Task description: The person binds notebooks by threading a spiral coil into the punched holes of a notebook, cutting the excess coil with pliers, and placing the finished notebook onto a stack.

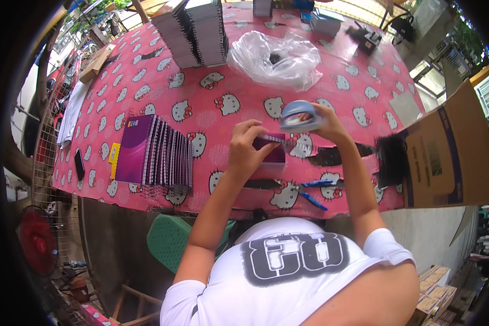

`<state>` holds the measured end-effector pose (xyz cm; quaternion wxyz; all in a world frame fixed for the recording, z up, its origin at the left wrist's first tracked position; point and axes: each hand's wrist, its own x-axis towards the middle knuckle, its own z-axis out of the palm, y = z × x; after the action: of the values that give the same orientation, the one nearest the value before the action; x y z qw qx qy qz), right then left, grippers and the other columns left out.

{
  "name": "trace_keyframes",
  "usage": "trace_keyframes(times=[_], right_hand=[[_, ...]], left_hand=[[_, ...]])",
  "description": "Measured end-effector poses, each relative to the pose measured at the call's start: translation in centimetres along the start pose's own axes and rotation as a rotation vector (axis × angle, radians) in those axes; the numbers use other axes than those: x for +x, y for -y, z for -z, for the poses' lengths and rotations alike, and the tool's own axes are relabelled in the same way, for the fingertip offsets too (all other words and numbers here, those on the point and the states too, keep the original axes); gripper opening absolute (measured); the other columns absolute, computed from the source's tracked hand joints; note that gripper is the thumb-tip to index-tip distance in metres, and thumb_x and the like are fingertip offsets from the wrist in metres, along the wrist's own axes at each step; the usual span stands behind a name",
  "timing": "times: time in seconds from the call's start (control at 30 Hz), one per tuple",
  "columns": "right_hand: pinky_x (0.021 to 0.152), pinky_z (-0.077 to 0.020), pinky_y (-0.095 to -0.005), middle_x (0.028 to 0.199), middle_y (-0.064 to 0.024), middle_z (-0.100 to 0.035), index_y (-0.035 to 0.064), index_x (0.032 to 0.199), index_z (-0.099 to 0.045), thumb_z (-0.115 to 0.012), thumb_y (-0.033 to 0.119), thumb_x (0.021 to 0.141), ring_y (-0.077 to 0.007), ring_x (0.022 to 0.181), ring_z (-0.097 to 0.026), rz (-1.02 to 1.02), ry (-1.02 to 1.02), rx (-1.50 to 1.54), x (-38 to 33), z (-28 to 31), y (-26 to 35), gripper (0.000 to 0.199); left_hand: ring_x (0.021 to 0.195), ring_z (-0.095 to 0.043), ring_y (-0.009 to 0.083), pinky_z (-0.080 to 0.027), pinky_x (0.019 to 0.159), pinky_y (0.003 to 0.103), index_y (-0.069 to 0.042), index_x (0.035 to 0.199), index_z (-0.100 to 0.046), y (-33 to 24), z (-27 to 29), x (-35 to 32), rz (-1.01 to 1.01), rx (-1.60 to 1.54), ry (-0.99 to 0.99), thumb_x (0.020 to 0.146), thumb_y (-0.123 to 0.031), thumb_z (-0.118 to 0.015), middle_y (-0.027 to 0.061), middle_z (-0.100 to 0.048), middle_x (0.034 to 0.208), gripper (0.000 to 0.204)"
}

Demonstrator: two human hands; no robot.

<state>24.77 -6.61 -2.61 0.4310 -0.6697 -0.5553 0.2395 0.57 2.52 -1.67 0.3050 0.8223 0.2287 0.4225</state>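
Note:
My left hand [248,145] pinches the upper edge of a small purple notebook [275,155] lying near the middle of the table. Loose wire coil [301,145] reaches out from that edge to the right. Just above it, my right hand [327,120] grips a blue-grey ring-shaped roll [300,126], smeared by motion, with fingertips showing inside the ring. To the left stands a row of purple spiral notebooks [133,149] with their coils showing. Two blue pens [313,201] lie close to the table's near edge.
A pink patterned cloth [228,103] covers the table, torn in places. Tall notebook stacks [174,41] and a crumpled clear plastic bag [250,60] are at the back. At right, black wire coils [390,162] spill from a cardboard box [445,157]. A phone [79,164] lies far left.

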Motion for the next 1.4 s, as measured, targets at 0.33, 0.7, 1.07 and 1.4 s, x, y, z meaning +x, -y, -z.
trace_keyframes(times=[0.33,0.7,1.07,1.4], right_hand=[[0.069,-0.0512,-0.0362,0.081,-0.0098,-0.066,0.0033,0.098,-0.063,-0.069,0.0,0.069,-0.0209,0.079,-0.066,-0.001,0.214,0.343,1.8,-1.1,1.6,0.03],[0.111,-0.0125,-0.0618,0.154,-0.0227,-0.019,0.0025,0.146,-0.028,-0.052,0.057,0.088,-0.0373,0.143,-0.018,0.084,-0.145,-0.808,0.9,-3.0,9.2,0.083],[0.106,-0.0216,-0.0601,0.144,-0.0233,-0.037,-0.0057,0.138,-0.037,-0.054,0.062,0.083,-0.0343,0.135,-0.033,0.103,0.031,-0.738,-6.3,-4.5,11.4,0.089],[0.074,-0.0506,-0.043,0.081,-0.0147,-0.068,0.0024,0.097,-0.068,-0.073,0.033,0.076,-0.0334,0.082,-0.066,0.034,0.324,-0.48,-1.3,-2.9,13.9,0.038]], left_hand=[[0.098,-0.061,0.0235,-0.051,0.081,0.034,-0.005,0.091,-0.068,3.3,1.1,-1.1,0.18,-0.226,-0.005,0.065,-0.011,-0.084,0.0108,-0.061,0.108,0.031],[0.076,-0.056,0.0083,-0.048,0.067,0.025,-0.006,0.09,-0.056,3.5,-1.4,-0.9,0.42,-0.542,0.023,0.078,-0.01,-0.079,0.0005,-0.062,0.082,0.027],[0.072,-0.055,0.0057,-0.047,0.065,0.022,-0.005,0.091,-0.057,4.1,-1.1,-2.1,0.309,-0.577,-0.049,0.078,-0.006,-0.078,-0.0002,-0.061,0.08,0.024],[0.085,-0.057,0.0118,-0.047,0.074,0.026,-0.005,0.095,-0.058,5.5,-0.4,-1.9,0.018,-0.431,0.02,0.076,0.003,-0.075,0.004,-0.056,0.093,0.027]])
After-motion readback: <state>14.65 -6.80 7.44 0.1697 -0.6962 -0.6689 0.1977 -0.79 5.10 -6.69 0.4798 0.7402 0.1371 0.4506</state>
